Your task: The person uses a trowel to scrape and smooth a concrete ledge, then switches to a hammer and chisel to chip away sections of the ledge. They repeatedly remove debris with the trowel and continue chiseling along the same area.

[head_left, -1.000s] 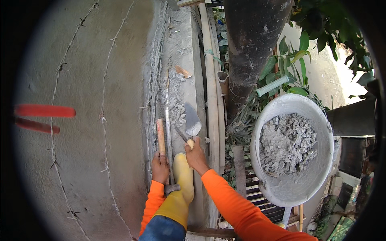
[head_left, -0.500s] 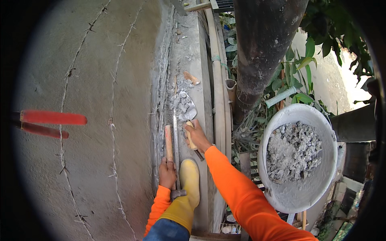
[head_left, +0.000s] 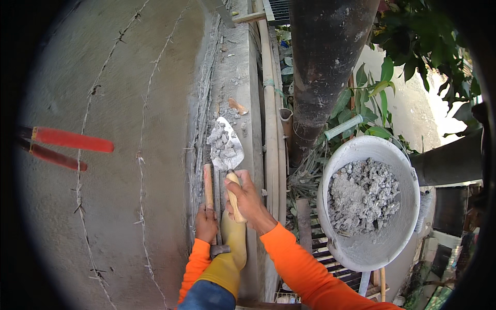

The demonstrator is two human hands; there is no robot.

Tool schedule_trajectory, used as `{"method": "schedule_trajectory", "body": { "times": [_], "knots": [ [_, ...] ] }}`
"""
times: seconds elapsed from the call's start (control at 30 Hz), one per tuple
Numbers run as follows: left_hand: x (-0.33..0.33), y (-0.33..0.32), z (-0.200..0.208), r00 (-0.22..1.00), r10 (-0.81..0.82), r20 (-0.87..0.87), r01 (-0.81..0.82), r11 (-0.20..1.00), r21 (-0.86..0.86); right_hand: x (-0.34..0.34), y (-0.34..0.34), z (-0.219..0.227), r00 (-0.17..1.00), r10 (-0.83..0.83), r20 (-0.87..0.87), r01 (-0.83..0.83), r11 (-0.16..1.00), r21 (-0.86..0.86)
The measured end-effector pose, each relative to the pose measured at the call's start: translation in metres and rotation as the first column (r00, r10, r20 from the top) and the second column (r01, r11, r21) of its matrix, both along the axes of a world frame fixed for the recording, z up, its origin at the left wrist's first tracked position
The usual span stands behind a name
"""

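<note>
My right hand (head_left: 248, 202) is closed around the wooden handle of a trowel (head_left: 237, 151). Grey rubble lumps (head_left: 223, 142) rest on its pointed blade, which is over the narrow concrete ledge. My left hand (head_left: 206, 225) grips a hammer (head_left: 208, 187) by its wooden handle, the metal head (head_left: 219, 250) nearest me. Alongside the hammer runs a metal chisel bar (head_left: 217, 192), partly covered by the trowel; whether the left fingers hold it too, I cannot tell. A yellow boot (head_left: 235, 240) stands on the ledge between my arms.
To the right is a large whitish basin (head_left: 333, 243) with grey rubble (head_left: 364, 196) inside. Barbed wire (head_left: 140, 170) crosses the wall on the left, near red-handled pliers (head_left: 72, 139). Pipes (head_left: 269, 129) follow the ledge, and a thick dark post (head_left: 320, 67) rises beside them.
The trowel has come up off the ledge with rubble on its blade, its handle now turned toward me. My left hand still holds the hammer. The view has shifted slightly.
</note>
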State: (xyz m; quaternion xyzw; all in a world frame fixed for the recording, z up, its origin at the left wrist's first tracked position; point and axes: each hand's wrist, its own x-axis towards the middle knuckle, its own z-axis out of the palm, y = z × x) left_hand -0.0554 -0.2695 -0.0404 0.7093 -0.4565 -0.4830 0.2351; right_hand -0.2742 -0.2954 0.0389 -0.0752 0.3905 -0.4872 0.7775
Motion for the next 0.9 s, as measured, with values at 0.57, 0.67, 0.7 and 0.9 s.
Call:
{"method": "schedule_trajectory", "body": {
  "times": [0.57, 0.67, 0.7, 0.9],
  "knots": [
    [0.004, 0.0, -0.004, 0.999, 0.006, -0.033, -0.007, 0.999, -0.032, -0.061, 0.177, 0.118, 0.789, -0.574, 0.219, 0.611, 0.77, -0.183],
    [0.0, 0.001, 0.005, 0.998, 0.004, -0.06, -0.005, 1.0, -0.013, -0.043, 0.147, 0.084, 0.941, -0.314, 0.123, 0.329, 0.936, -0.128],
    [-0.001, 0.002, 0.008, 0.998, 0.006, -0.065, -0.006, 1.0, 0.001, -0.036, 0.131, 0.064, 0.966, -0.256, -0.029, 0.251, 0.961, -0.115],
    [-0.003, 0.0, 0.016, 0.997, 0.002, -0.073, -0.001, 1.0, 0.003, -0.012, 0.04, -0.095, 0.974, 0.125, 0.188, -0.132, 0.991, 0.026]
  ]
}}
